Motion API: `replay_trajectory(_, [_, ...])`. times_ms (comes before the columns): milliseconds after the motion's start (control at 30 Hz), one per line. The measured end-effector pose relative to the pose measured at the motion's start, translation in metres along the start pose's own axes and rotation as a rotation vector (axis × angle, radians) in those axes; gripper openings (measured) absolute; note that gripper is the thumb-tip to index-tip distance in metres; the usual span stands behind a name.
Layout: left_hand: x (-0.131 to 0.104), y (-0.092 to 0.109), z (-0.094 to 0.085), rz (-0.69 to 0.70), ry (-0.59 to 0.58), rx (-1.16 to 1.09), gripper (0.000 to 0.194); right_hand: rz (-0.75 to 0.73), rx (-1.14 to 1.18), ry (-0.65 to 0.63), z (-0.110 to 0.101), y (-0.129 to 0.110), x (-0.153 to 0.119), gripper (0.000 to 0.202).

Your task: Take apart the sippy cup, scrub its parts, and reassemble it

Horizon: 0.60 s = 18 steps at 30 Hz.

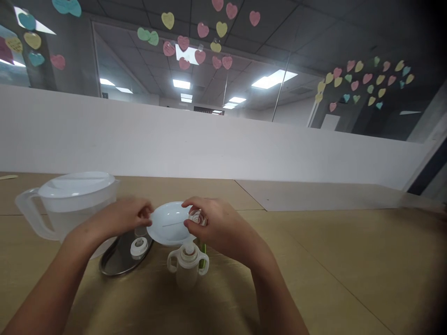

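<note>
A white bowl [169, 223] is at the centre, behind a bottle with two handles [187, 267] that stands upright. My right hand [216, 223] curls its thumb and fingers round a small clear round piece [197, 217] at the bowl's right side. At the bowl's left edge is my left hand [131, 216], slightly blurred, its fingers bent together; what they hold, if anything, is too small to tell. A white ring-shaped cap [138, 247] lies on the oval metal tray [120, 260] below my left hand.
A large lidded translucent pitcher [78, 200] stands at the left, partly behind my left forearm. Something green [203, 256] shows behind the bottle. A low white wall [209, 149] runs along the table's [314, 260] far side, with glass above it bearing heart-shaped notes.
</note>
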State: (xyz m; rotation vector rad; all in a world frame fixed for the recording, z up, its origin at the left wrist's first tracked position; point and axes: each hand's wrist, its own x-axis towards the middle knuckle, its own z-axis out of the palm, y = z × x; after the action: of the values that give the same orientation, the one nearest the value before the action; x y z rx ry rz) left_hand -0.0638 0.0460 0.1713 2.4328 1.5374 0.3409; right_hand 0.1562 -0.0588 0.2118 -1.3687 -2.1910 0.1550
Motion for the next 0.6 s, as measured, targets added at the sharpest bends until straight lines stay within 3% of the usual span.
replay_trajectory(67, [0.011,-0.013,0.008,-0.135,-0.091,0.186,0.012,-0.024,-0.050,-0.023,0.003,0.003,0.000,0.028])
replay_trajectory(200, [0.028,-0.017,0.029,-0.171,-0.168,0.251,0.001,-0.128,-0.222,-0.232,0.013,0.015,0.004,0.036])
replay_trajectory(333, [0.033,-0.008,0.045,-0.175,-0.194,0.235,0.021,-0.189,-0.242,-0.466,0.027,0.024,0.014,0.050])
replay_trajectory(467, [0.036,-0.005,0.054,-0.187,-0.198,0.243,0.041,-0.157,-0.269,-0.528,0.036,0.026,0.020,0.058])
replay_trajectory(600, [0.036,-0.011,0.046,-0.191,-0.154,0.282,0.034,-0.137,-0.266,-0.542,0.038,0.027,0.021,0.057])
